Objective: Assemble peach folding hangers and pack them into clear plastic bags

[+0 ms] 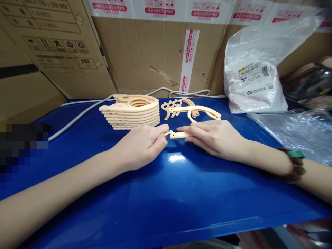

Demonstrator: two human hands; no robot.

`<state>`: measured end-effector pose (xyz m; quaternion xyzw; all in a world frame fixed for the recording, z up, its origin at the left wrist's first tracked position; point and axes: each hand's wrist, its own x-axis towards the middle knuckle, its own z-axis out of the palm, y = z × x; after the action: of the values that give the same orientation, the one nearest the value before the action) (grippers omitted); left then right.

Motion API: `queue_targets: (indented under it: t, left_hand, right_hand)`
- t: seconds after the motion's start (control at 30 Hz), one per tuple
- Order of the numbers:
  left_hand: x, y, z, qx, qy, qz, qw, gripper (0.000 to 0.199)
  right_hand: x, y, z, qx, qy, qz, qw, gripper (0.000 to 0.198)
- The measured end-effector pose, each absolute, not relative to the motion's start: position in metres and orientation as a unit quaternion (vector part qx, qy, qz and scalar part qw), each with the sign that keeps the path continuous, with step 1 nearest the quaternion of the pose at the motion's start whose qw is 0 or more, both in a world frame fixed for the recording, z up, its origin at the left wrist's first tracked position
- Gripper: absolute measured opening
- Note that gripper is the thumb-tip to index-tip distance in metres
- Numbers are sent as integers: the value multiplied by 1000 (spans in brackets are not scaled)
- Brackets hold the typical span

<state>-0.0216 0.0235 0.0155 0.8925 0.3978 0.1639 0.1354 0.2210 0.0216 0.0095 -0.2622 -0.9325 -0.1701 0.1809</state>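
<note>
Between the thumb and fingers of my left hand [145, 145] is a small beige plastic hook [167, 133], mostly hidden by the fist. Its visible tip meets the end of a beige plastic hanger arm [178, 135]. My right hand [220, 140] is closed around that arm, covering its other part. Just beyond the right hand lies another beige hanger arm [195, 109] with a curved piece below it. Several loose beige hooks [169, 108] are scattered behind. A neat stack of beige folding hangers [132, 119] stands beyond my left hand.
The blue tabletop [160, 204] runs under both hands. Cardboard boxes [145, 48] wall off the back and left. A white cable [85, 114] trails along the rear. At right are a white plastic bag [254, 83] with a label and a clear plastic sheet [293, 131].
</note>
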Motion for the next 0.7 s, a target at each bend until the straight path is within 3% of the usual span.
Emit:
queue_targets:
  t: [0.2, 0.57, 0.7]
  left_hand:
    - [-20, 26, 16, 908, 375, 150, 111, 37]
    - [-15, 19, 20, 917, 390, 34, -82, 28]
    - [-16, 19, 17, 917, 359, 56, -165, 26]
  right_hand:
    - [221, 23, 6, -261, -927, -198, 186, 31]
    - [220, 21, 4, -259, -929, -190, 185, 31]
    - [221, 22, 4, -264, -930, -183, 178, 32]
